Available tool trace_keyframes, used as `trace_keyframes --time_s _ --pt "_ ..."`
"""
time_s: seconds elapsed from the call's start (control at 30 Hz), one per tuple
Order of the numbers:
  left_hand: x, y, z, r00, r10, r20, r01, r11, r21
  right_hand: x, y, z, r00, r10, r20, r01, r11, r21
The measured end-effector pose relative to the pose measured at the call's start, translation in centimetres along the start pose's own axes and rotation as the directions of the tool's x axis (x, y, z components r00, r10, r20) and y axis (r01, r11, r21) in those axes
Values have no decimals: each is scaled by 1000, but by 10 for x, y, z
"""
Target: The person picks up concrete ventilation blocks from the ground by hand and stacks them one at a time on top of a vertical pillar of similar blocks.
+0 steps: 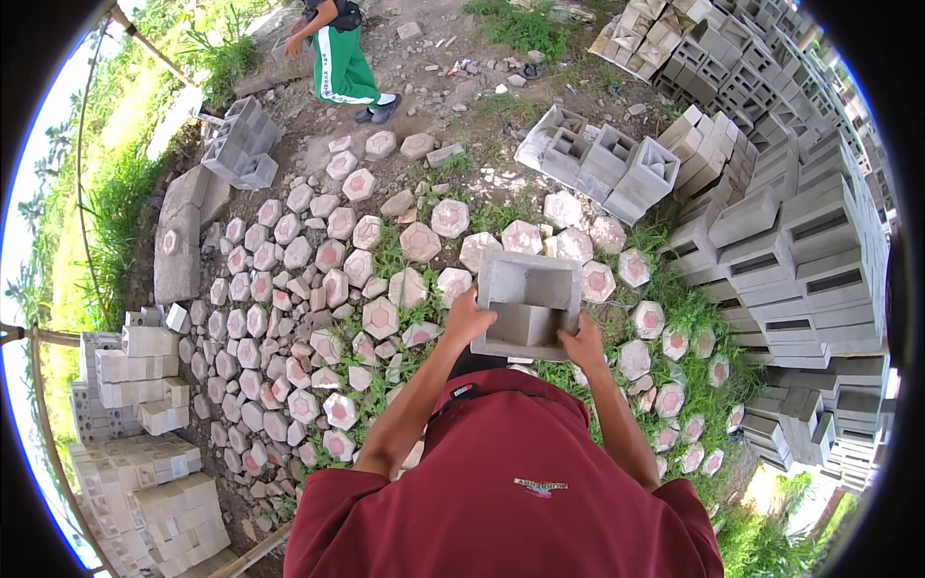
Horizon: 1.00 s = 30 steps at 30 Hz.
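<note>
In front of my body I carry a grey hollow concrete block, with its open cavity facing up toward me. My left hand is closed on its left side, the thumb hooked over the rim. On the opposite side my right hand grips the block's lower right edge, thumb at the rim. The undersides of both hands are hidden by the block. Below it lie hexagonal paving stones with reddish centres, set among grass and rubble.
Tall stacks of concrete blocks line the right side. A smaller block group stands ahead to the right. Pale block piles rise at the left, near a concrete slab. A person in green trousers is ahead on the dirt.
</note>
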<state>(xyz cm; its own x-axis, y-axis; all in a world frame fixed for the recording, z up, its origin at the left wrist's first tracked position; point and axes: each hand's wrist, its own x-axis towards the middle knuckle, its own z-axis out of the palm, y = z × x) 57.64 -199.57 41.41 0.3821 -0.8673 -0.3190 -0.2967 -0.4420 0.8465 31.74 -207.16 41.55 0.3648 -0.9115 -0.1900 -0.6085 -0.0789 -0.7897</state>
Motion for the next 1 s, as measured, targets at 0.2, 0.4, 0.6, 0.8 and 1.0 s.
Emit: trace_keyframes --time_s 0.2,0.4,0.6,0.8,1.0 --pt "131 53 -33 999 24 25 -25 997 71 125 -24 -4 998 46 -35 -48 997 -57" --pt "226 114 -77 993 17 117 -23 999 47 210 -73 -11 990 106 -90 -107 994 -7" --pt "333 140 -88 987 79 139 -88 994 62 306 -91 -26 976 216 -38 -213 976 52" --pt "434 186 -78 984 24 174 -52 986 157 416 -66 -38 983 130 -131 -128 992 18" --pt "554 211 -79 961 -46 274 16 994 111 520 -81 -61 969 177 -172 -172 984 40"
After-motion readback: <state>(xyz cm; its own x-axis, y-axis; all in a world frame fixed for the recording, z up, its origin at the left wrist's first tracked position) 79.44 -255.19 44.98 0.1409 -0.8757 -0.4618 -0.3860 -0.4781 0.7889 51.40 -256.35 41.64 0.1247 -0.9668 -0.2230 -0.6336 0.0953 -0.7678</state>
